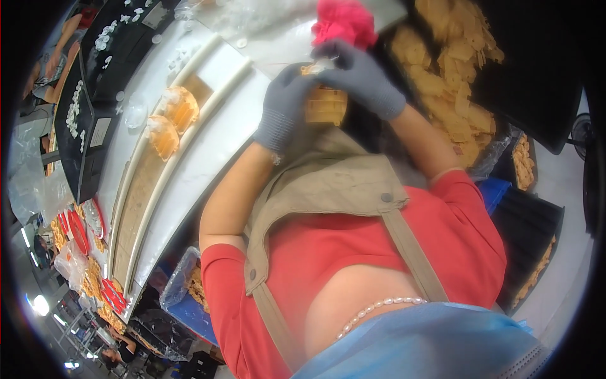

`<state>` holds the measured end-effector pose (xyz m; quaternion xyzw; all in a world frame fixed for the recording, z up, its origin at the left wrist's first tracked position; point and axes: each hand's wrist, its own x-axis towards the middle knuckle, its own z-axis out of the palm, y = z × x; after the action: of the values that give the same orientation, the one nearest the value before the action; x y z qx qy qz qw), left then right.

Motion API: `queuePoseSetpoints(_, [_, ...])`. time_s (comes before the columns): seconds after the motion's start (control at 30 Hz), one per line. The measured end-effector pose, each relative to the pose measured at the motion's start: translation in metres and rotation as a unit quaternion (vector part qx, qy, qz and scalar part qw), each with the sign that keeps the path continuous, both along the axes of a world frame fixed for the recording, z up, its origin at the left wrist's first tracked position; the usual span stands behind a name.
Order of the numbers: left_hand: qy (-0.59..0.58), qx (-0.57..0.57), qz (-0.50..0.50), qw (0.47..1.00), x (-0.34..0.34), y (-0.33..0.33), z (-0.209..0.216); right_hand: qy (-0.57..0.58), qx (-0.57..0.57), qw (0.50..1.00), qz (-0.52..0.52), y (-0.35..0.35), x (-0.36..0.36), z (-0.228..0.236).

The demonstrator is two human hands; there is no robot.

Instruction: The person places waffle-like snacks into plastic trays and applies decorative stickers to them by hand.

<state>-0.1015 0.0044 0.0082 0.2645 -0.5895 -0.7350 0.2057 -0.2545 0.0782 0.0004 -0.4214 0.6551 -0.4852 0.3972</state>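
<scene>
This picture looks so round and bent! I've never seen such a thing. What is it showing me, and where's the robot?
There's no robot: you see a person's gloved left hand and right hand. The single picture comes from a wide camera worn on the head, looking down, which bends straight edges. Both hands hold an orange plastic part. On the white table to the left, two orange pieces lie between pale rails. A pink bundle sits beyond the hands; orange parts are heaped to the right.
</scene>
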Motion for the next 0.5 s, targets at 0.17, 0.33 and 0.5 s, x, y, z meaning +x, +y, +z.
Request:
queuePoseSetpoints(0.17, [0.012, 0.116, -0.023, 0.993, -0.018, -0.006, -0.004, 0.195, -0.09, 0.973, 0.087, 0.005, -0.034, 0.022])
queuePoseSetpoints(0.33, [0.029, 0.131, -0.056, 0.989, -0.026, -0.003, -0.004, 0.326, -0.151, 0.911, 0.2, 0.004, -0.052, 0.031])
queuePoseSetpoints(0.5, [0.024, 0.117, -0.035, 0.992, -0.017, -0.001, -0.009, 0.367, -0.15, 0.904, 0.159, 0.008, -0.037, 0.038])
